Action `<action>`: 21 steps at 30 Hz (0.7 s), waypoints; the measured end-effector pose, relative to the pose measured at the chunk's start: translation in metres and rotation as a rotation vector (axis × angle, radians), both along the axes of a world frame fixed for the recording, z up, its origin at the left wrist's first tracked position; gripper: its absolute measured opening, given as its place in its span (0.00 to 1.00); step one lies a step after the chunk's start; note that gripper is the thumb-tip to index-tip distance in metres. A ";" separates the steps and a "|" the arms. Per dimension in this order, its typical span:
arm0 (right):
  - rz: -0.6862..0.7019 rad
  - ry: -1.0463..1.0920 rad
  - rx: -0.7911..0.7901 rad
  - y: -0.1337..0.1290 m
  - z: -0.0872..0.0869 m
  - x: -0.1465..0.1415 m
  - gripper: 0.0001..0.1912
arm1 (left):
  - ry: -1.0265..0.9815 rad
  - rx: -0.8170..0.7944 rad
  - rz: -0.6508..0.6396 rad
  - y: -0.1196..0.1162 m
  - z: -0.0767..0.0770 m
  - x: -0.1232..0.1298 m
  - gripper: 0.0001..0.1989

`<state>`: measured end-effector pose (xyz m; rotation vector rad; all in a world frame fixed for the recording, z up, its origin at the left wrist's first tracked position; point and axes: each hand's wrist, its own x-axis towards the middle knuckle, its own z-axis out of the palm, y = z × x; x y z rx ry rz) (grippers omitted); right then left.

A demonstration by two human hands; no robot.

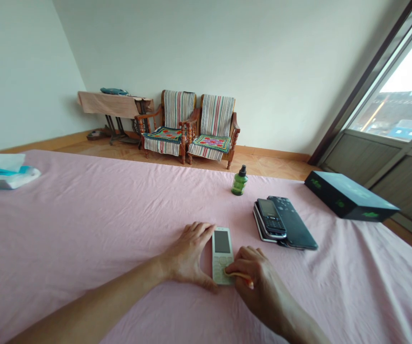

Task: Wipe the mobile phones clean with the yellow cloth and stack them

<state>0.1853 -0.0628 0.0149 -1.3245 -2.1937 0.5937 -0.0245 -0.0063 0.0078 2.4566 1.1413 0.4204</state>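
Note:
A white keypad phone (222, 242) lies face up on the pink cloth (120, 210), its screen toward the far side. My left hand (189, 255) is spread along its left side, with the fingertips at the top corner and the thumb at the bottom edge. In my right hand (252, 274) is a thin orange and white stick (249, 283), gripped between the closed fingers. Its pale end rests on the phone's keypad, at the lower right. What kind of tool it is cannot be made out, as the fingers cover part of it.
Right of the phone lie a dark keypad phone (271, 217) on a stack and a large dark phone (295, 224). Beyond are a green spray bottle (239, 183) and a black box (349, 195). A tissue pack (5, 177) sits far left. Two chairs (213, 124) stand behind.

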 end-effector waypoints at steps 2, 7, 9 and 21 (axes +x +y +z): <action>0.002 -0.004 0.003 0.000 -0.001 -0.003 0.19 | -0.011 0.005 0.003 0.000 -0.001 0.000 0.59; 0.026 -0.002 0.002 0.001 0.001 -0.011 0.19 | -0.027 0.008 0.010 0.000 0.000 0.001 0.59; 0.037 0.004 0.001 0.001 0.002 -0.013 0.19 | -0.031 0.007 0.009 -0.001 0.000 0.001 0.58; 0.061 -0.047 0.038 0.001 0.003 -0.021 0.17 | -0.035 0.034 -0.002 0.000 -0.002 0.001 0.57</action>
